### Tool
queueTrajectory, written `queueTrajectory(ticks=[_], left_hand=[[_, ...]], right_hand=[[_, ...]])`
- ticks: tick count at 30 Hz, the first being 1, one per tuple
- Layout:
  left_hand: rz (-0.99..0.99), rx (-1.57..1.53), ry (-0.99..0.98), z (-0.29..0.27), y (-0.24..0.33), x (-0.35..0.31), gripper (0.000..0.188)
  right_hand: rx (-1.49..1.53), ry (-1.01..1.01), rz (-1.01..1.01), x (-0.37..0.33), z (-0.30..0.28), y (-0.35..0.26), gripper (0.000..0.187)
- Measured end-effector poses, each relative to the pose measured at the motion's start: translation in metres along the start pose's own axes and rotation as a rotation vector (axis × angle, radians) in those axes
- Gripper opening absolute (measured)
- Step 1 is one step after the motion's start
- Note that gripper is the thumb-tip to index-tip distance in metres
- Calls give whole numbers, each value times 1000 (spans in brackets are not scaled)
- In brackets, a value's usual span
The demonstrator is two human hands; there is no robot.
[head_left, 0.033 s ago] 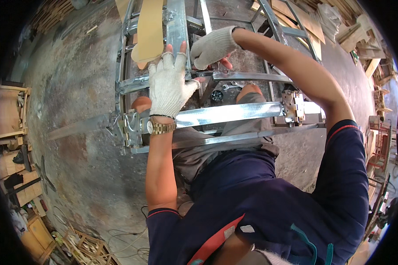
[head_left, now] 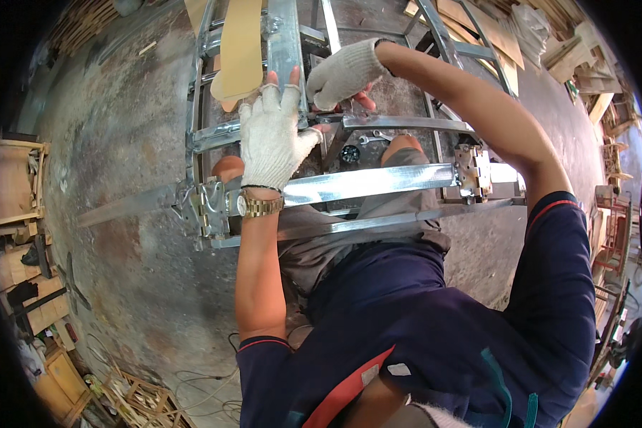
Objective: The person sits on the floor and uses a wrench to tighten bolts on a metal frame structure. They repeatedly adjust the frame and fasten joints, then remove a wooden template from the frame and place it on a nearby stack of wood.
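My left hand (head_left: 269,135), in a white fingerless knit glove, lies flat with its fingers spread on the metal frame, its fingertips against a wide silvery bar (head_left: 284,43). Just right of that bar is my right hand (head_left: 342,75), gloved the same way, with its fingers curled beneath the palm. Whatever those fingers grip is hidden by the hand. Close below it runs a square steel tube (head_left: 406,124) of the same frame. A tan rounded board (head_left: 242,50) rests on the frame beyond my left hand.
On the floor inside the frame lie a wrench (head_left: 372,138) and a small black dish (head_left: 349,153) of small parts. A shiny crossbar (head_left: 371,182) spans my legs, with a hinged bracket (head_left: 472,173) at the right and another bracket (head_left: 210,207) at the left. Cables (head_left: 214,385) trail at lower left.
My right hand and forearm have shifted very slightly to the left. The left hand stays where it was on the frame.
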State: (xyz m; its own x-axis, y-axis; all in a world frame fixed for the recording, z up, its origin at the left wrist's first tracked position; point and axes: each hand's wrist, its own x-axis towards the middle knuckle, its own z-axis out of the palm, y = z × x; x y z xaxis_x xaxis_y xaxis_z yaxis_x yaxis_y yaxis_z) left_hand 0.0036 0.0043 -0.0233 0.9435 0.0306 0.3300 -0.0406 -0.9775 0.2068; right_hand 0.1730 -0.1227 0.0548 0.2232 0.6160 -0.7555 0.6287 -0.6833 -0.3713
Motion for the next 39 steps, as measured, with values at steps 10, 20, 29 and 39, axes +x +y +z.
queueTrajectory(ticks=[10, 20, 29, 39], left_hand=[[-46, -16, -97, -8, 9, 10, 110], [-5, -58, -2, 9, -5, 4, 111], [15, -15, -28, 0, 11, 10, 106], [-26, 90, -116, -2, 18, 13, 99]], right_hand=[[-56, -121, 171, 22, -6, -4, 62], [-301, 743, -307, -67, 22, 15, 37], [879, -354, -863, -271, 207, 80, 29], [1208, 1066, 626, -109, 441, 236, 25]])
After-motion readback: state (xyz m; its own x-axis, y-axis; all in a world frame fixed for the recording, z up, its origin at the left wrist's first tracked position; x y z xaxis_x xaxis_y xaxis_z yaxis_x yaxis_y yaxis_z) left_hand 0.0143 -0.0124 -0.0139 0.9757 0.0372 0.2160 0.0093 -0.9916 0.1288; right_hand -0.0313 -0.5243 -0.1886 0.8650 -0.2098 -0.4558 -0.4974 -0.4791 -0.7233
